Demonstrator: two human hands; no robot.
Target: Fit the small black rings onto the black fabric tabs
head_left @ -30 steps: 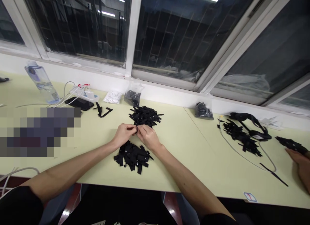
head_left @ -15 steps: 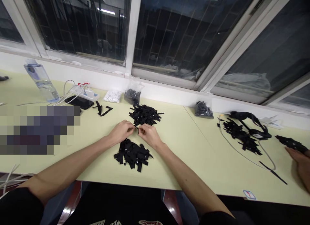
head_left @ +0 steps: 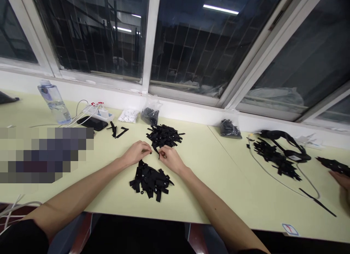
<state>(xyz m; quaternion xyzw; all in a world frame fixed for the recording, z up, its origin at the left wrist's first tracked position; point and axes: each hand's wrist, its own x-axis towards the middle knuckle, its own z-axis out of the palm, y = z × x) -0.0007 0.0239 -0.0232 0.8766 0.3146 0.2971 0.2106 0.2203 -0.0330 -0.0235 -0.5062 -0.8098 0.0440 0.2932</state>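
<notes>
My left hand (head_left: pixel 136 152) and my right hand (head_left: pixel 170 159) meet over the pale yellow table (head_left: pixel 202 163), fingertips pinching a small black fabric strip (head_left: pixel 156 151) between them. Just beyond the hands lies a loose pile of black strips (head_left: pixel 164 134). Right below the hands sits a second pile of black strips (head_left: pixel 150 179) with small white marks on them.
A water bottle (head_left: pixel 54 102), power strip (head_left: pixel 98 111) with white cables, a phone (head_left: pixel 92 123) and two small bags (head_left: pixel 150 113) stand at the back left. Another bag (head_left: pixel 229 129), black straps (head_left: pixel 281 152) and another person's hand (head_left: pixel 341 181) are at the right.
My hands have drawn slightly apart with the strip between them. The view has tilted up a little, so everything sits lower in the picture.
</notes>
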